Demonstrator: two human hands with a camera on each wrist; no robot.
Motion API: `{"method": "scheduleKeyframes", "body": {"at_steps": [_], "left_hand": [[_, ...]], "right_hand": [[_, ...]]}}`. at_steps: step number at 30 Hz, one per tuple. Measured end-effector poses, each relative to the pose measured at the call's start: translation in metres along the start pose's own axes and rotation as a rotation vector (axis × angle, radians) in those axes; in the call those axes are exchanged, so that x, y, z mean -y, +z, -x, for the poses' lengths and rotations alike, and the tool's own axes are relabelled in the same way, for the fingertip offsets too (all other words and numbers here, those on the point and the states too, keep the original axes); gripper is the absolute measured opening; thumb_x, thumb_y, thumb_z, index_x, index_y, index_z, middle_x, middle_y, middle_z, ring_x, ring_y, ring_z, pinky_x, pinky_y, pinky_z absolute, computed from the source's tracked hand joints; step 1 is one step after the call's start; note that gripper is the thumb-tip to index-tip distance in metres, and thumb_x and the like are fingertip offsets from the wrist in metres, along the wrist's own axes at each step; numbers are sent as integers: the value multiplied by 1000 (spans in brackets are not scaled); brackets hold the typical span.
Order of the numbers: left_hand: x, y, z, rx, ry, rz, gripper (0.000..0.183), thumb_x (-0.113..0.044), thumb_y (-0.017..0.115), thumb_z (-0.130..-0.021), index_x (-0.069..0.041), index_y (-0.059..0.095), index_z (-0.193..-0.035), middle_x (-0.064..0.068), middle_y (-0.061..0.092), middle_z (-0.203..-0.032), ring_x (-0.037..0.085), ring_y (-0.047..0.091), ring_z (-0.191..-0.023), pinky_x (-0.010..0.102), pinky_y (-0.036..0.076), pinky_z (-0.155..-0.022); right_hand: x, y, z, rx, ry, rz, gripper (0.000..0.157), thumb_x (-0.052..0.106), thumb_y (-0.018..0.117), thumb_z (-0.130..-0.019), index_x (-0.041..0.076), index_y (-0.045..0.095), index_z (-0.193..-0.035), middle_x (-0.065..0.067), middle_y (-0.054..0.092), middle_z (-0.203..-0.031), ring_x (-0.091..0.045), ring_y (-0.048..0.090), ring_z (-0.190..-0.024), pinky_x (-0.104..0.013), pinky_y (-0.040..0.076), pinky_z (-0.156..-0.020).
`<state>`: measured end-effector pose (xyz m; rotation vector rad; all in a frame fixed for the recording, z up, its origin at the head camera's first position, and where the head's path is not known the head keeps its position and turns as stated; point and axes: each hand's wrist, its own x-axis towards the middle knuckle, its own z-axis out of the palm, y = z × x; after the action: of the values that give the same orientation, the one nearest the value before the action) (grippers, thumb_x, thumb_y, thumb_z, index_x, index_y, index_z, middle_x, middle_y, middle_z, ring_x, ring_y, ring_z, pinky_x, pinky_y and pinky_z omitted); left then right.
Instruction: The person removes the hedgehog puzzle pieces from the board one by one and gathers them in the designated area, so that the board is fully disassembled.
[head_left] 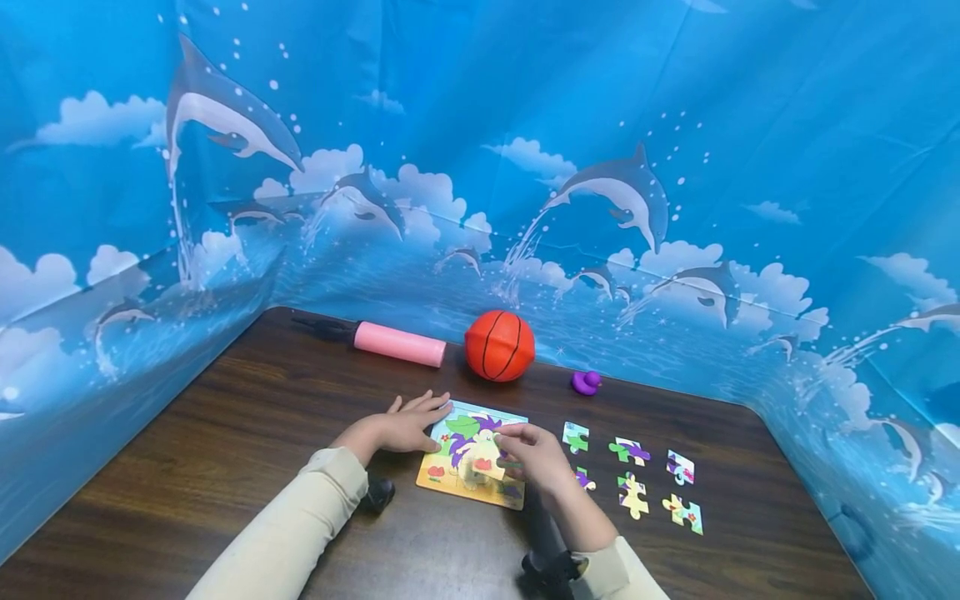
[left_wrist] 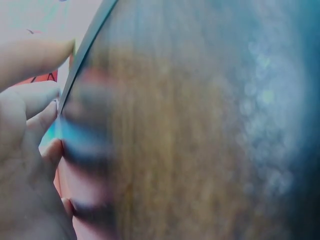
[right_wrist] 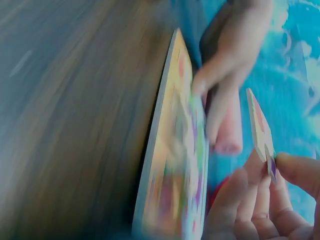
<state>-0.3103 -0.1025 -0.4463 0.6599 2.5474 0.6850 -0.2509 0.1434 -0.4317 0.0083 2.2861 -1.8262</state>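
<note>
A colourful jigsaw puzzle board lies flat on the table in front of me. My left hand rests at its left edge with fingers stretched out and spread, thumb over the board. Above the board's right half, my right hand pinches a puzzle piece between thumb and fingers. The right wrist view has this piece raised off the board, its thin edge showing. In the left wrist view, the left fingers touch the board's edge.
Several loose puzzle pieces lie on the table right of the board. Behind it are a pink hand pump, a red ball with black lines and a purple rubber duck. A dolphin-print curtain borders the table.
</note>
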Motion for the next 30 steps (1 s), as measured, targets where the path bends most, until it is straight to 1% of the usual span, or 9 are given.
{"method": "scheduleKeyframes", "body": {"at_steps": [4,7,11,12,15,18,22,25,30], "left_hand": [[2,0,-4,9,6,17,74,-32,61,-96,-11,26,-158,9,11,-166,35,-2,-151,65,-9,-114],[8,3,-8,4,6,15,76,-35,61,-95,-14,24,-158,6,10,-167,33,-3,-152,64,-10,-114],[17,7,-14,-16,10,5,76,-37,61,-95,-15,25,-158,5,11,-167,33,-2,-152,64,-11,-114],[17,7,-13,-18,6,6,76,-35,62,-95,-15,25,-158,5,11,-167,32,-2,-152,64,-10,-114],[15,8,-11,-21,9,8,75,-32,62,-95,-13,26,-158,6,11,-166,32,-2,-152,64,-10,-115],[9,4,-6,-3,-3,6,74,-29,61,-96,-12,24,-158,7,10,-167,32,-2,-152,63,-9,-115],[2,-1,-1,7,-1,10,73,-28,61,-96,-9,26,-157,9,11,-166,34,0,-152,64,-8,-115],[-1,-3,1,4,7,17,72,-27,62,-96,-8,28,-157,11,13,-166,36,1,-151,66,-7,-114],[4,0,-5,11,-12,13,73,-28,60,-96,-10,25,-158,9,10,-166,34,-1,-152,64,-8,-115]], "right_hand": [[-13,-36,15,-44,48,50,33,20,64,-96,-6,64,-117,-8,63,-93,-19,67,-80,-38,59,-71],[-26,-60,26,-78,86,117,29,18,64,-97,-6,66,-113,-8,62,-89,-19,67,-78,-38,59,-70],[-37,-80,37,-79,126,196,23,16,63,-97,-5,67,-106,-6,64,-87,-17,65,-75,-40,60,-69],[-39,-83,38,-75,130,210,22,16,63,-97,-4,67,-105,-6,65,-88,-17,64,-75,-40,60,-70],[-41,-88,43,-54,129,247,22,15,63,-97,-5,67,-104,-6,66,-90,-17,64,-76,-41,60,-70],[-41,-89,45,-39,113,269,22,14,63,-96,-6,66,-105,-7,67,-90,-18,63,-76,-41,60,-70],[-38,-85,47,-66,97,324,21,14,62,-97,-5,68,-103,-6,67,-88,-17,63,-75,-40,60,-68],[-34,-82,48,-118,84,432,21,19,62,-98,0,71,-98,-3,67,-82,-15,61,-73,-36,57,-64],[-28,-80,50,-160,37,661,23,29,61,-98,10,71,-90,3,63,-73,-14,53,-68,-33,41,-60]]}}
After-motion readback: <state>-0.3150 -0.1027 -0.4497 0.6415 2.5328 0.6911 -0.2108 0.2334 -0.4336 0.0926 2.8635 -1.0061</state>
